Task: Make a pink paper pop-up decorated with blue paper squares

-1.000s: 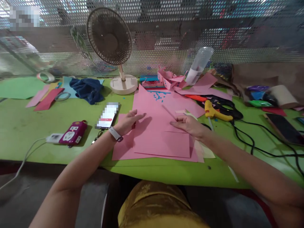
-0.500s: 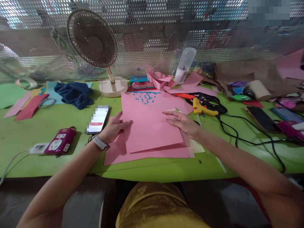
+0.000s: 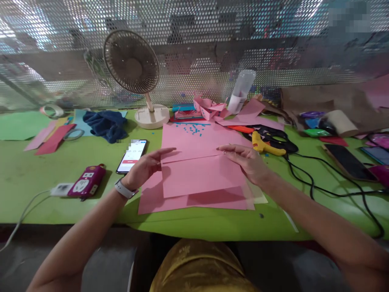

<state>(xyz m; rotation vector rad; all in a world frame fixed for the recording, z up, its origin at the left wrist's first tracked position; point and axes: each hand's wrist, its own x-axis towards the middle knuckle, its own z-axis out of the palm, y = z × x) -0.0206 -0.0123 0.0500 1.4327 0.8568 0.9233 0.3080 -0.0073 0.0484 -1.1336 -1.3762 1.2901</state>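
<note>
A pink paper sheet [image 3: 203,178] is between my hands, its lower edge raised over more pink paper [image 3: 152,200] on the table. A straight edge or crease runs across it; I cannot tell whether it is a fold or a second sheet. My left hand [image 3: 146,168], wearing a white wristband [image 3: 124,189], holds the left side with its fingers reaching over the paper. My right hand [image 3: 243,160] pinches the sheet near the right end of that straight edge. Small blue dots [image 3: 194,129] lie on the pink paper just beyond.
A phone [image 3: 132,156] and purple power strip [image 3: 86,181] lie left. A fan [image 3: 152,115] and dark blue cloth [image 3: 106,125] stand behind. To the right are a yellow glue gun [image 3: 266,146], black-handled scissors [image 3: 278,138], cables and another phone [image 3: 349,161].
A straight edge now shows across the pink sheet where it looked whole before. My right fingers have closed to a pinch, and my left fingers have shifted along the left side.
</note>
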